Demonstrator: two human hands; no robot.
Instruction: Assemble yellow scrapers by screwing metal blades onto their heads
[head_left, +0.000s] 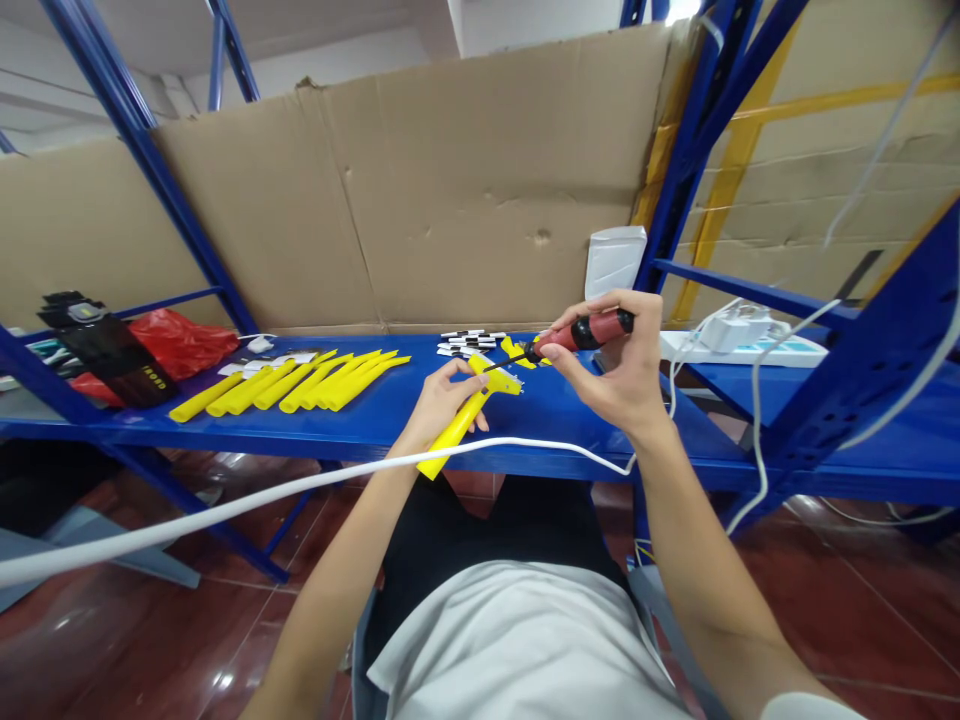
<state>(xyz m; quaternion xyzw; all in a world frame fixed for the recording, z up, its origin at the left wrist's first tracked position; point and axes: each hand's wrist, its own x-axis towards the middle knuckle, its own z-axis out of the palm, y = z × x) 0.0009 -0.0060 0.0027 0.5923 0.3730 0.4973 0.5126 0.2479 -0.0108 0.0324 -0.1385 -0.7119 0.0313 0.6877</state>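
My left hand (442, 405) is closed on a yellow T-shaped tool (452, 436), just above the front edge of the blue bench. Its hollow-looking handle slants down toward me, and small metal parts show at the head's right end. In my right hand (634, 375) is a red-and-black power screwdriver (592, 329), held level with its thin bit pointing left. The bit's tip meets the head of the yellow tool close to my left fingertips; whether it sits in a screw is too small to tell. Behind lie small yellow pieces (517, 349) and black-and-white strips (469, 343).
Yellow tube handles (300, 385) lie in a row at the left of the blue bench (367, 425). Beyond them are a black bottle (112, 345) and a red bag (180, 340). A white cable (300, 473) crosses in front; a power strip (780, 348) sits right.
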